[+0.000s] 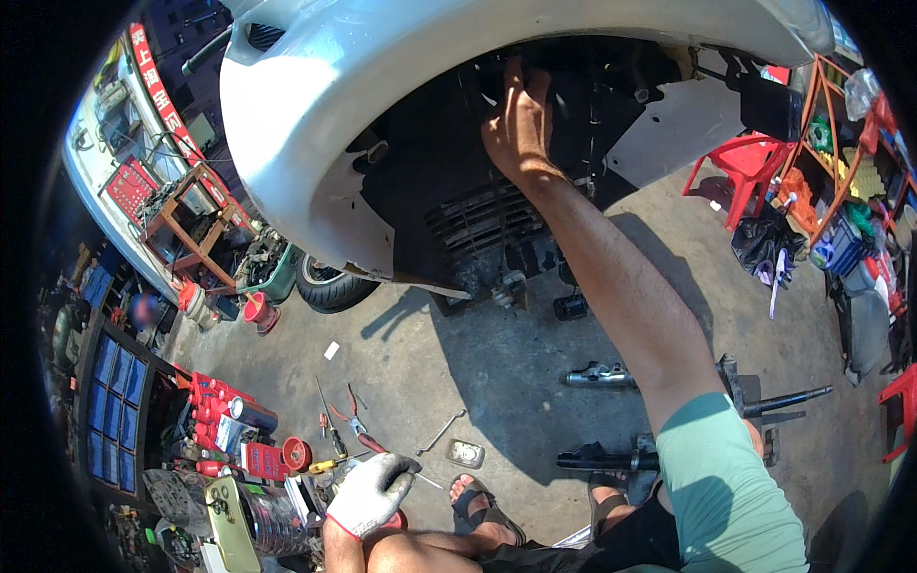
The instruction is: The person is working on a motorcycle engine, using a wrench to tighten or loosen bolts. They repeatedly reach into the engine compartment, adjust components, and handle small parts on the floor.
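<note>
My left hand, in a white and grey glove, is closed on a thin metal rod near my knee. My bare right hand reaches up into the dark underside of a white curved vehicle body panel; its fingertips are partly lost in shadow, and what they grip is unclear. Below it is a slatted grille. On the concrete floor lie red-handled pliers, a wrench, a small metal tray and metal fork-like parts.
Red bottles and a clear plastic container crowd the lower left. A tire, green bin and wooden stand sit farther left. A red chair and a cluttered rack stand at right.
</note>
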`<act>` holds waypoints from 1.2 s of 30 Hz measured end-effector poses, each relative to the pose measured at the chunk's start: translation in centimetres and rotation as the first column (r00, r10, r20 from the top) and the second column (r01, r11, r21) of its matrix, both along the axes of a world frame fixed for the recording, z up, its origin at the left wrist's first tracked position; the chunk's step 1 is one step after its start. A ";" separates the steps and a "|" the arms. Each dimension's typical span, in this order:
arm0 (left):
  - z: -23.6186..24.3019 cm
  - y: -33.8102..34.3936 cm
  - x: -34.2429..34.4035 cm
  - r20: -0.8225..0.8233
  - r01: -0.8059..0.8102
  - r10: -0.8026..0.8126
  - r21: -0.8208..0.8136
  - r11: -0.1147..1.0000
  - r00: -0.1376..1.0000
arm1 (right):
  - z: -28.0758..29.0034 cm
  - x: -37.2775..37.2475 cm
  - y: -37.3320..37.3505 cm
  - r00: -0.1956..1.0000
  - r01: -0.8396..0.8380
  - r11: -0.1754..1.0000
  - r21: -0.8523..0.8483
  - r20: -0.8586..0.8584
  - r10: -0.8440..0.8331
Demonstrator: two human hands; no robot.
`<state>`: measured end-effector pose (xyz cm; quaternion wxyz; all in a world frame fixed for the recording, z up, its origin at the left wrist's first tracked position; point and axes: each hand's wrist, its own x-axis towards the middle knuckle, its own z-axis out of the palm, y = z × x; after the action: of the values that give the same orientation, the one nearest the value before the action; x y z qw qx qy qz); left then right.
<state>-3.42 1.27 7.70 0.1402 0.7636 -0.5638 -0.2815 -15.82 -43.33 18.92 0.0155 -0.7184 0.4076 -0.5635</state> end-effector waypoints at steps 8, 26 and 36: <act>0.6 -0.2 -0.3 0.019 -0.018 0.017 0.028 0.999 1.000 | -0.2 0.5 -0.2 0.997 0.026 0.984 -0.175 0.078 -0.013; 0.2 -0.1 0.1 0.004 -0.001 0.001 0.010 1.000 1.000 | -1.6 0.0 -1.1 0.999 -0.036 0.979 -0.200 -0.014 0.034; 0.4 -0.2 -0.3 0.017 -0.019 0.019 0.010 1.000 1.000 | -0.4 -0.3 -1.2 0.994 0.034 0.969 -0.243 -0.093 -0.058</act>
<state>-3.77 1.03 8.14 0.1341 0.7721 -0.5562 -0.2767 -16.12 -44.49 18.48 -0.1053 -0.7325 0.3531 -0.5724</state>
